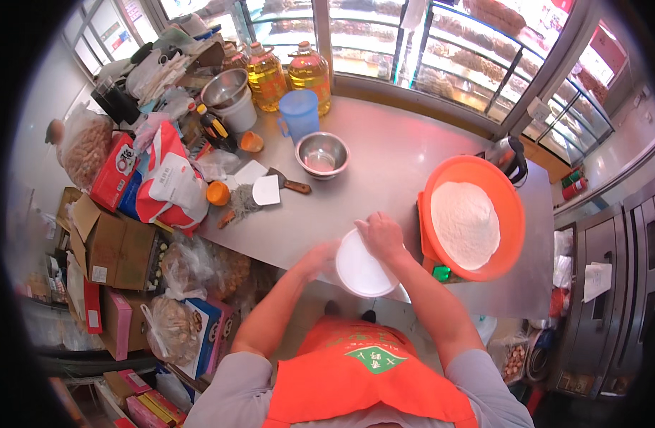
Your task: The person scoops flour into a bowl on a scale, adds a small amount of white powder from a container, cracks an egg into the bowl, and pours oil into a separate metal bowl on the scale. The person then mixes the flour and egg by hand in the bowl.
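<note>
A white round tub or its lid [363, 267] is at the near edge of the steel table [381, 139], between my hands. My right hand [382, 235] bends over its far right rim, fingers curled on it. At its left side is my left hand [319, 260], blurred, its fingers hard to make out. To the right, an orange plastic basin [512, 214] of white powder, likely flour [463, 224], rests on an orange scale [428, 230] with a green lit display. Farther off stand a steel bowl [322, 155] and a blue plastic jug [299, 115].
At the left lie a wooden-handled scraper [295, 186], white plastic scrapers [266, 191], a wire whisk [242, 206] and a red and white bag [172, 182]. Oil bottles [309, 75] stand by the window. A kettle [506, 155] is behind the basin, cardboard boxes [116, 241] at the lower left.
</note>
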Tool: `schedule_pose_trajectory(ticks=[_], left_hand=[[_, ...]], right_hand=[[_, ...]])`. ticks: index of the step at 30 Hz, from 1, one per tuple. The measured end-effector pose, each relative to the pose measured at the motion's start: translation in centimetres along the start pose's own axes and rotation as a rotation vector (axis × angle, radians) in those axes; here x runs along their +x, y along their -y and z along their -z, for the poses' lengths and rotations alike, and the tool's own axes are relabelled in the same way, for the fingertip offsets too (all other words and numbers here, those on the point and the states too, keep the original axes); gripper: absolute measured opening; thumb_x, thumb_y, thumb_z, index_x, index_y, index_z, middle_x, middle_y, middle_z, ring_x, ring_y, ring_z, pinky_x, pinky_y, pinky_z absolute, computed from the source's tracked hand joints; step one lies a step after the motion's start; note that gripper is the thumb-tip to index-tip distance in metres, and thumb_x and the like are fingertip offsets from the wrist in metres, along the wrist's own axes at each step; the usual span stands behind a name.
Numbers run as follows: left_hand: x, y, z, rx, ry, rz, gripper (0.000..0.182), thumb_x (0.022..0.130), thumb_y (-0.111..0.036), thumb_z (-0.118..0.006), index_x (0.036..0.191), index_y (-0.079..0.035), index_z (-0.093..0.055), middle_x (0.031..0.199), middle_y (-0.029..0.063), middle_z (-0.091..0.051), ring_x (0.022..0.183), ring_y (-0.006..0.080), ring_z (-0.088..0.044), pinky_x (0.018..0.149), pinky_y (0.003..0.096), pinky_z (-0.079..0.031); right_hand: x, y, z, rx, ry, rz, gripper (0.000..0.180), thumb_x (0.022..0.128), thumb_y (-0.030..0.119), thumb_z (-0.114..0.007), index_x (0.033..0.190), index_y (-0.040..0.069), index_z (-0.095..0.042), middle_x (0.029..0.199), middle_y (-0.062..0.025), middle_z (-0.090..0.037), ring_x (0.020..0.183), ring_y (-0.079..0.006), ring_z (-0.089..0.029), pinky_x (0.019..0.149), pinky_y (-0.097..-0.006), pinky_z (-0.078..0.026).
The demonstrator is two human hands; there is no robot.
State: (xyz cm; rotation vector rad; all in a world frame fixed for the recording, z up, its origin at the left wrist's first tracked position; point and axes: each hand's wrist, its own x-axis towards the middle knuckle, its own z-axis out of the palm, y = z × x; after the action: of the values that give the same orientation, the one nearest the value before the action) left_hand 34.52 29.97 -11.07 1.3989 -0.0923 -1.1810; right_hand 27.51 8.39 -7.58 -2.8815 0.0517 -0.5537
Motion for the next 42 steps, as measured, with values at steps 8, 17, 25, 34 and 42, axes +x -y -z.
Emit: schedule_pose_trajectory(ticks=[8,17,25,34,42], left_hand=[[1.1,-0.3,-0.2,0.072,0.009,-0.008,0.053,0.104,-0.049,-0.047,0.138,-0.011,-0.059,0.135,0.0086,-0.061,0.122,0.0234,-0.057,0.091,0.0452,-0.053],[6.1,-0.7,2.8,0.249,0.040,-0.068,0.053,0.106,-0.046,-0.043,0.133,-0.006,-0.063,0.128,0.0114,-0.067,0.113,0.0222,-0.062,0.096,0.0400,-0.049],[-0.3,-4.6,-0.5,0.484,-0.498,-0.481,0.033,0.094,-0.029,-0.067,0.114,-0.003,-0.062,0.101,0.0085,-0.064,0.092,0.0215,-0.063,0.081,0.0345,-0.053],[2.4,-4.8,-10.2,1.513,-0.381,-0.302,0.039,0.087,-0.026,-0.068,0.118,-0.004,-0.062,0.120,0.0186,-0.058,0.104,0.0402,-0.063,0.088,0.0494,-0.052],[0.5,-3.8,-9.9,1.450,-0.483,-0.301,0.025,0.082,-0.021,-0.069,0.098,-0.002,-0.063,0.110,0.0173,-0.057,0.096,0.0405,-0.061,0.082,0.0499,-0.052]], right_hand=[[2.2,2.1,2.4,0.023,-0.250,-0.160,0.029,0.095,0.025,-0.062,0.072,0.007,-0.058,0.072,-0.0112,-0.058,0.067,-0.0337,-0.061,0.057,-0.0481,-0.050],[-6.9,4.8,18.0,0.299,-0.203,-0.245,0.028,0.088,0.021,-0.068,0.074,0.004,-0.050,0.066,-0.0105,-0.048,0.059,-0.0272,-0.052,0.052,-0.0416,-0.041],[-29.3,-9.5,25.6,0.204,-0.657,-1.300,0.045,0.104,0.042,-0.054,0.078,0.005,-0.051,0.075,-0.0048,-0.051,0.067,-0.0167,-0.050,0.062,-0.0334,-0.044],[-38.3,-23.2,10.5,-0.476,-0.215,-0.773,0.028,0.093,0.029,-0.070,0.082,0.007,-0.056,0.089,-0.0129,-0.057,0.081,-0.0364,-0.055,0.073,-0.0484,-0.046],[-38.0,-20.9,6.8,-0.183,-0.204,-0.669,0.022,0.090,0.020,-0.070,0.098,0.003,-0.060,0.105,-0.0176,-0.062,0.100,-0.0375,-0.060,0.087,-0.0480,-0.048]])
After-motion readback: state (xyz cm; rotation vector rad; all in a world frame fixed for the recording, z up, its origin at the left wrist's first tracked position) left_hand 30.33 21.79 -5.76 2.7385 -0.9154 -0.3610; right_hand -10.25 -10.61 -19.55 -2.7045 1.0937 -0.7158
